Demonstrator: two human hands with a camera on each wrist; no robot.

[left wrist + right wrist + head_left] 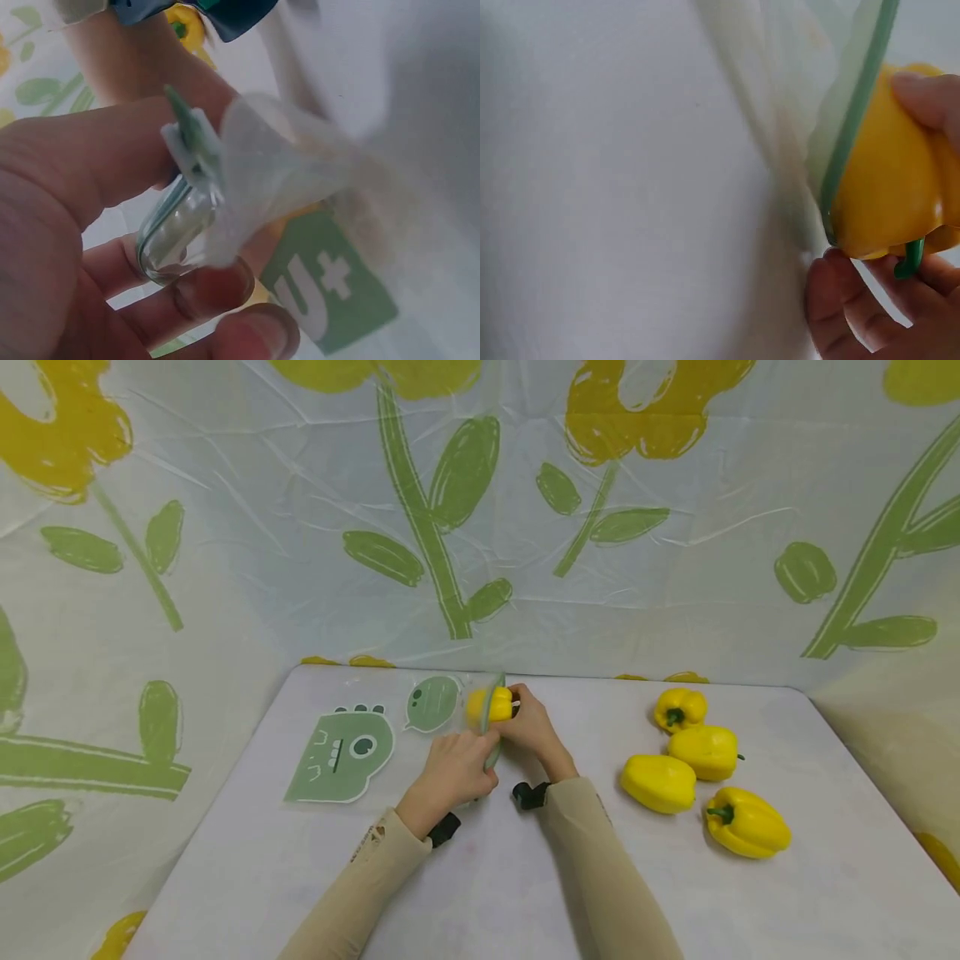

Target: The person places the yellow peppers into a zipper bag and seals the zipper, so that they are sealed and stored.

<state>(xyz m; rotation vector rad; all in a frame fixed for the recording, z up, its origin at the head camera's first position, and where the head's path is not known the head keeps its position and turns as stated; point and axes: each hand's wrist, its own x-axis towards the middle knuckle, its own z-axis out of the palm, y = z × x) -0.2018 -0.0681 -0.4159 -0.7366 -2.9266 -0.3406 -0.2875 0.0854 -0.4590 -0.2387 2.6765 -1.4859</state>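
In the head view, a clear zip bag (337,756) printed with a green cartoon dinosaur lies toward the left, its green-edged mouth raised. My left hand (452,772) holds the bag at this edge. The left wrist view shows its fingers around the clear plastic and a zip slider (191,142). A yellow bell pepper (502,703) is partly inside the mouth, gripped by my right hand (534,727). Seen from the right wrist, the thumb lies on the pepper (889,172), whose green stem points outward, and the green zip strip (862,105) runs across its side.
On the right half of the white table (465,893) lie several yellow bell peppers: one (680,708) at the back, two close together, and another (747,823) nearer the front. A flower-printed sheet (300,510) hangs behind and at the sides.
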